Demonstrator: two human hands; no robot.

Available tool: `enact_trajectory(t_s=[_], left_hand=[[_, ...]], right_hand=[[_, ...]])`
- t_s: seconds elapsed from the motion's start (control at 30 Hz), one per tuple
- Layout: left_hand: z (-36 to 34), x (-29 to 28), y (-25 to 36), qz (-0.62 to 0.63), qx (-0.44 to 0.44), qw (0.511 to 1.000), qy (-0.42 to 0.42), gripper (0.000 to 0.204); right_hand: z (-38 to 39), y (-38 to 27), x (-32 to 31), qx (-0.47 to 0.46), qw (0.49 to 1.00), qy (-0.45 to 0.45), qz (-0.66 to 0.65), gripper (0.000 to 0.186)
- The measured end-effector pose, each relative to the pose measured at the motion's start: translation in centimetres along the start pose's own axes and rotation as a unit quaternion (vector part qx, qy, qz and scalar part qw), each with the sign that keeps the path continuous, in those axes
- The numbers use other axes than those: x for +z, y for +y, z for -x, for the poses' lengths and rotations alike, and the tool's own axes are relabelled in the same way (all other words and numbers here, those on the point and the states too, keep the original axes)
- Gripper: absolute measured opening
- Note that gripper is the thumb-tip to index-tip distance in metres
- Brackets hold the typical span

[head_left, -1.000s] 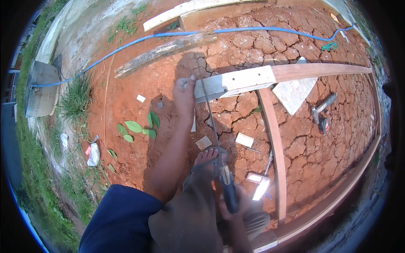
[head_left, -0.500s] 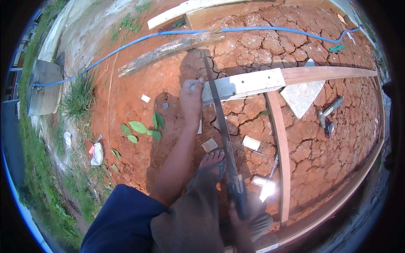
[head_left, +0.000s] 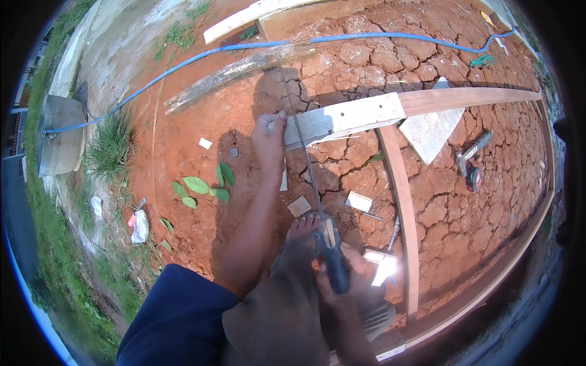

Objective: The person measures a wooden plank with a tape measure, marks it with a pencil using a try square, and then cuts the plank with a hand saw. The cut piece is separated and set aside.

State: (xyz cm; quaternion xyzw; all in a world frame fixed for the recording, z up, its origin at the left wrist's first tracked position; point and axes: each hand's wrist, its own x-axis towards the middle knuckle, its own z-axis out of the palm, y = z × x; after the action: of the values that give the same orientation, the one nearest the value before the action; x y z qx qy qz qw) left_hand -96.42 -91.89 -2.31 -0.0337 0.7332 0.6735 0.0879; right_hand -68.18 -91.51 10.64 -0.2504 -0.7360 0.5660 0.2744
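My left hand (head_left: 270,139) is closed on the left end of a white-faced wooden plank (head_left: 354,117), its thumb up beside the saw blade. In my right hand (head_left: 343,277) is the dark handle of a handsaw (head_left: 310,172). Its long blade crosses the plank just right of my left fingers, and its tip reaches past the plank's far edge. Seen from here, the blade is nearly edge-on. The white plank lies against a bare reddish beam (head_left: 467,100) that runs on to the right. Whether the blade has cut into the wood cannot be made out.
A crosspiece (head_left: 401,213) runs toward me from the plank. A hammer (head_left: 473,146) and a tape measure (head_left: 473,179) lie on cracked red soil. A blue hose (head_left: 244,46) crosses behind, near a weathered board (head_left: 238,77). My sandalled foot is below the blade; wood offcuts (head_left: 359,201) lie nearby.
The saw handle has come up and slightly left, and the blade has turned more edge-on. My left hand keeps its hold on the plank. The whole view has shifted a little.
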Motion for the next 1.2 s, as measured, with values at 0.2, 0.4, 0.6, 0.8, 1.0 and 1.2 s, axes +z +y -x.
enact_trajectory(t_s=[0.2, 0.4, 0.6, 0.8, 1.0, 1.2], left_hand=[[0.4, -0.2, 0.4, -0.009, -0.030, 1.000, -0.001, 0.029], [-0.2, 0.0, -0.1, 0.008, 0.005, 1.000, -0.007, 0.029], [-0.3, 0.0, 0.2, 0.010, -0.005, 1.000, -0.005, 0.024], [0.0, 0.0, 0.3, 0.012, 0.008, 1.000, -0.010, 0.029], [-0.5, 0.1, 0.3, 0.003, -0.004, 1.000, -0.012, 0.028], [-0.3, 0.1, -0.2, 0.018, -0.005, 1.000, -0.005, 0.027]], right_hand=[[-1.1, 1.5, 1.6, 0.095, 0.994, 0.038, -0.037, 0.052], [1.2, 0.7, -0.3, 0.042, 0.999, 0.010, -0.012, 0.056], [-1.1, 2.5, 2.4, 0.140, 0.989, 0.028, -0.046, 0.058], [3.6, 1.2, -0.9, 0.187, 0.981, 0.010, -0.044, 0.060], [-4.1, 1.2, 2.8, 0.026, 0.999, 0.036, -0.020, 0.054], [2.1, 0.2, -0.4, 0.030, 0.997, -0.032, 0.070, 0.057]])
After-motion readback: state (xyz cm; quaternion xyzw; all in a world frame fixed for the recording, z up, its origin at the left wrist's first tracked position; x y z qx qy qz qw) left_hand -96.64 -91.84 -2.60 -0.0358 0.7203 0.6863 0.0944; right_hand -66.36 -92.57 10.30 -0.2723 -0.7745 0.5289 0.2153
